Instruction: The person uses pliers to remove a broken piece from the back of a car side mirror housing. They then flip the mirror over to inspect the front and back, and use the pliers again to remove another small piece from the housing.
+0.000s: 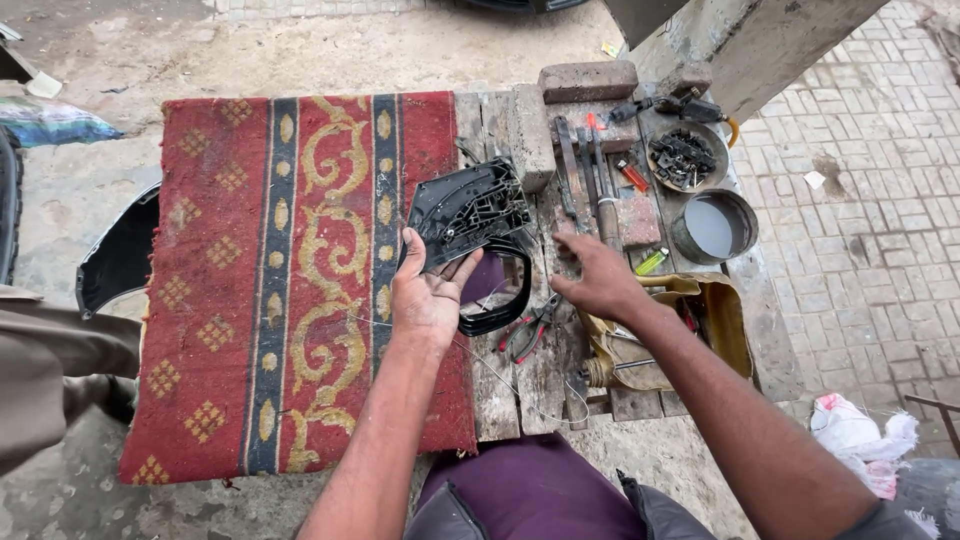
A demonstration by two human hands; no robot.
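1. Two bare hands work over one wooden bench half covered by one red patterned rug. On the bare planks lie one pair of red-handled pliers, several long metal tools, two round tins, one of them full of small dark parts, two bricks and one tan cloth bag.

2. The left hand grips one black plastic mirror housing, thumb over its lower edge and fingers curled behind it, holding it tilted above the seam where the rug ends and the bare wood begins. One black oval frame lies just beneath it.

3. The right hand hovers open and empty, fingers spread, just above the planks between the pliers and the long tools.

4. The rug's left and middle stretch offers the widest open room; the bench's right edge is crowded with tools and tins.

5. The housing's long axis runs from lower left to upper right, its ribbed inner face turned up toward the camera.
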